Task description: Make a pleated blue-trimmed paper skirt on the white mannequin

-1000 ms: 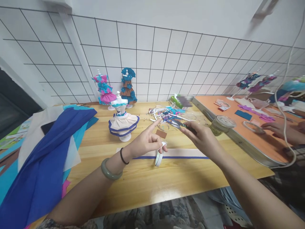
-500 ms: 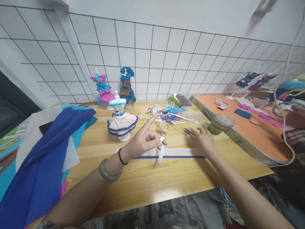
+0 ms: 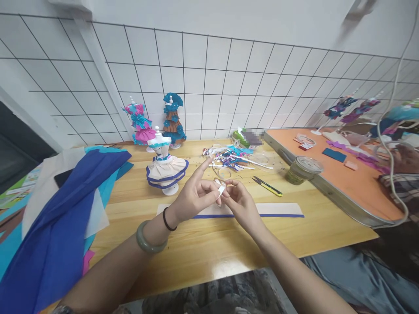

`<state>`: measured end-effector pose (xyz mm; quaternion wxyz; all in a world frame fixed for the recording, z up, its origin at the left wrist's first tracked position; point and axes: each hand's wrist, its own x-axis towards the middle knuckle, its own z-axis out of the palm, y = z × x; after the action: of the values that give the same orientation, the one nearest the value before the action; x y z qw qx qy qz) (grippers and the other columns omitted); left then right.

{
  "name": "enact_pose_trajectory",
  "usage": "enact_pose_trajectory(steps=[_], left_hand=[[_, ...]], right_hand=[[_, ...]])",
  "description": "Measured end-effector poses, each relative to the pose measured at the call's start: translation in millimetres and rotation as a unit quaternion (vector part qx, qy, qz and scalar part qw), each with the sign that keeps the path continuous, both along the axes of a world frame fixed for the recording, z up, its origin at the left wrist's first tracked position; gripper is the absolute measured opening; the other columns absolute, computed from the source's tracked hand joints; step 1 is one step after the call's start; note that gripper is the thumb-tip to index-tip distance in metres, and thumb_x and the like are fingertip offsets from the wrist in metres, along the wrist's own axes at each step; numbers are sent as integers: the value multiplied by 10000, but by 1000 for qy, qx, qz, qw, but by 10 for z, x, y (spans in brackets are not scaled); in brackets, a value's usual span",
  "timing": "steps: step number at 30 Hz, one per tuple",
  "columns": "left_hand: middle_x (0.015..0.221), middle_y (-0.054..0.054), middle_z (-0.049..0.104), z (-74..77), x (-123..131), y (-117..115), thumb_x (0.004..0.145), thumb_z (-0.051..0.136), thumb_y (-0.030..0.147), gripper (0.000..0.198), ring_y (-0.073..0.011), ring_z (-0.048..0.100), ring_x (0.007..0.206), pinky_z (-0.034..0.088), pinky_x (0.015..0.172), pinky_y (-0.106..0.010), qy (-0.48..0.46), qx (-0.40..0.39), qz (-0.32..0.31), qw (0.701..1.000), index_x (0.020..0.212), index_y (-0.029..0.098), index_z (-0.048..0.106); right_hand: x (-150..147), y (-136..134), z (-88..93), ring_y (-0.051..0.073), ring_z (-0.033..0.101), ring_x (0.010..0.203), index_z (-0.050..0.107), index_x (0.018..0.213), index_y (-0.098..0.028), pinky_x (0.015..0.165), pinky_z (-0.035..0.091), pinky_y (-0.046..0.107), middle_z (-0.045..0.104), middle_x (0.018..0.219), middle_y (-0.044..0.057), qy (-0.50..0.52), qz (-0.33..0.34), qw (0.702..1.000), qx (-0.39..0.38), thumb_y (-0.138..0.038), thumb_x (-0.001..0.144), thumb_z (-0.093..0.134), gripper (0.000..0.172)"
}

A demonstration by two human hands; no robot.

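Between the fingertips of my left hand (image 3: 199,194) is a narrow white strip (image 3: 221,188), with the index finger stretched out above it. My right hand (image 3: 242,203) meets it there, thumb and fingers pinched at the strip's other side; the exact grip is partly hidden. Beneath both hands lies a long pale band with a blue edge (image 3: 278,210), flat on the table. Thread snips (image 3: 267,186) with a yellow handle and dark points rest to the right. A small dress form (image 3: 166,170) in a pale skirt with blue trim stands left of my hands.
Two more dressed forms stand behind, one pink and turquoise (image 3: 140,124), one brown and teal (image 3: 173,120). Paper scraps (image 3: 231,157) lie heaped at the back. A lidded jar (image 3: 303,170) adjoins an orange board (image 3: 360,192). Blue sheets (image 3: 65,209) cover the left side.
My right hand has left the snips on the table and moved left to the white strip. The strip's hanging end is now gathered up between both hands.
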<state>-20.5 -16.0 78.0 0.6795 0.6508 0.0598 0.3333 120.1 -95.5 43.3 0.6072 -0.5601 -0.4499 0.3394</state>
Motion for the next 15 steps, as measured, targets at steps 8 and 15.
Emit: enact_pose_trajectory(steps=[8, 15], left_hand=[[616, 23, 610, 30, -4, -30, 810, 594, 195, 860, -145, 625, 611, 516, 696, -344, 15, -21, -12, 1000, 1475, 172, 50], [599, 67, 590, 1, -24, -12, 810, 552, 143, 789, -145, 678, 691, 414, 961, -437, 46, 68, -5, 997, 1469, 184, 120]], right_hand=[[5, 36, -147, 117, 549, 503, 525, 955, -200, 543, 450, 266, 612, 645, -22, 152, 53, 986, -39, -446, 697, 716, 404], [440, -38, -51, 160, 576, 579, 632, 862, -162, 561, 459, 291, 638, 703, 52, -272, -90, 957, 33, -390, 850, 559, 240]])
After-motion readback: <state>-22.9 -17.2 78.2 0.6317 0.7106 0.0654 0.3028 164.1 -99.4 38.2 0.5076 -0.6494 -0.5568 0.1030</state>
